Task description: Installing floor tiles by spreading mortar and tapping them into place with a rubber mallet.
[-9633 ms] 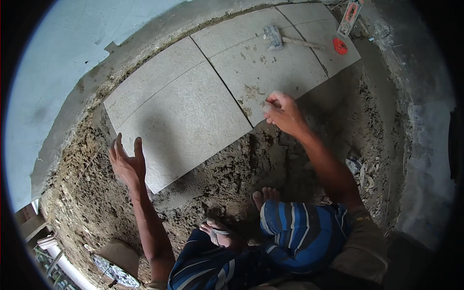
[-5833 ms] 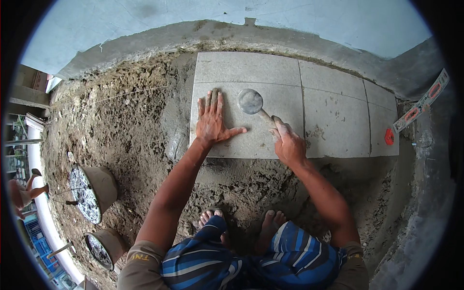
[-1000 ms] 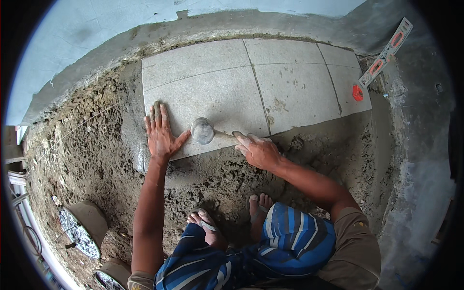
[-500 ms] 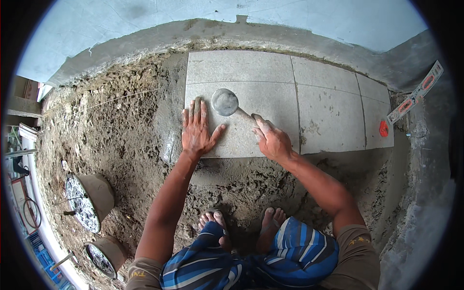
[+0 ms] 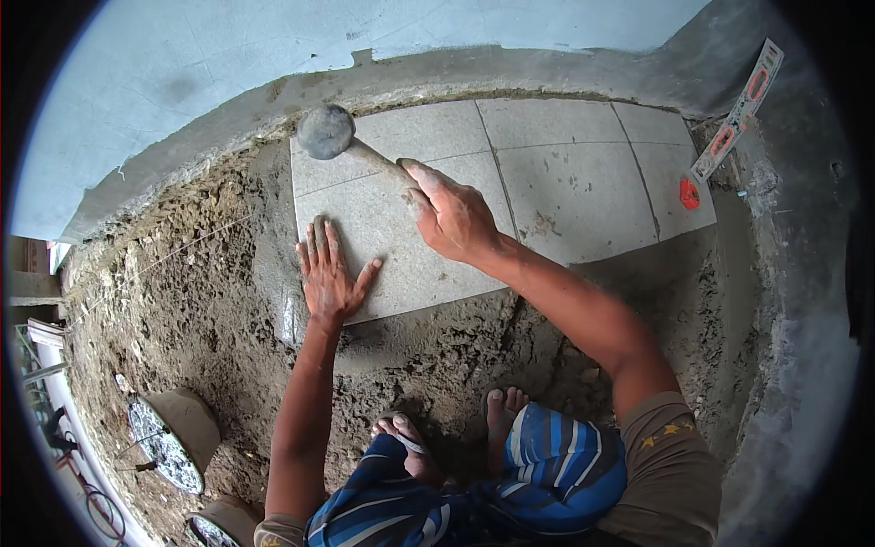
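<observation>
My right hand [image 5: 456, 214] is wrapped round the handle of a rubber mallet [image 5: 326, 133]. Its round grey head is over the far left corner of the tiles; whether it touches them I cannot tell. Flat on a light grey floor tile [image 5: 415, 246] lies my left hand [image 5: 331, 283], fingers spread, close to the tile's left edge. Both hands are smeared with cement. More grey tiles [image 5: 570, 196] adjoin it on the right and along the wall. Wet mortar [image 5: 273, 219] borders the tile's left side.
A spirit level [image 5: 740, 109] leans at the right wall, near a small red tool [image 5: 689, 193] on the tiles. A string line [image 5: 173, 253] crosses the rough soil at left. Two buckets [image 5: 187, 424] stand lower left. My feet [image 5: 415, 438] are on the soil below the tiles.
The mallet and my right hand have moved up and to the left, toward the far tile corner. My left hand stays flat on the tile. The whole view has tilted somewhat.
</observation>
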`<state>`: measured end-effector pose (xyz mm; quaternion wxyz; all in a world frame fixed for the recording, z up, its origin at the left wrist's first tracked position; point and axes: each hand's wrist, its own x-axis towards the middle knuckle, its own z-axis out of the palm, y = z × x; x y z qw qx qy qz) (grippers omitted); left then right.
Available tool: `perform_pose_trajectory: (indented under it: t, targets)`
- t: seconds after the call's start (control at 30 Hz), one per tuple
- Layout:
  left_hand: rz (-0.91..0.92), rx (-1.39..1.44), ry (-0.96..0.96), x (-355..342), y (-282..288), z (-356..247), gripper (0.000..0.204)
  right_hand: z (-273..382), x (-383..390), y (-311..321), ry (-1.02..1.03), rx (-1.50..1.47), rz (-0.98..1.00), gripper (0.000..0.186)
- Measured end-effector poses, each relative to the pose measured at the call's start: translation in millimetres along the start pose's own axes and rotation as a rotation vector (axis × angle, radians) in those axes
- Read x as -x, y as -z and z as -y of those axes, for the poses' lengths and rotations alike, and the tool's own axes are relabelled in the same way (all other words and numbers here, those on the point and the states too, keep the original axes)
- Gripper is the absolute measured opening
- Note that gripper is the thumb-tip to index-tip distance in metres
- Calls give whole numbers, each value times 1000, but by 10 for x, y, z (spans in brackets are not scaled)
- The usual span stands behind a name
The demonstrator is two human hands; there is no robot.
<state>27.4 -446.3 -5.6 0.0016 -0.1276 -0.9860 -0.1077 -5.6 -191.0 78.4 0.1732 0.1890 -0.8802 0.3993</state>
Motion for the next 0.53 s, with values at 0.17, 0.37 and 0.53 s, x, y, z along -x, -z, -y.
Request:
perform_pose_trajectory:
  t: [0.17,0.37,0.53]
  targets:
    - [-9,10,-5,-16,20,-3,114,-45,-363,-339,-83,157,154,48]
    - [-15,20,-11,-22,15,25,113,-141,-291,-687,-232,315,390,40]
    - [-22,17,0,-16,-6,12,114,-104,-258,-753,-272,309,497,49]
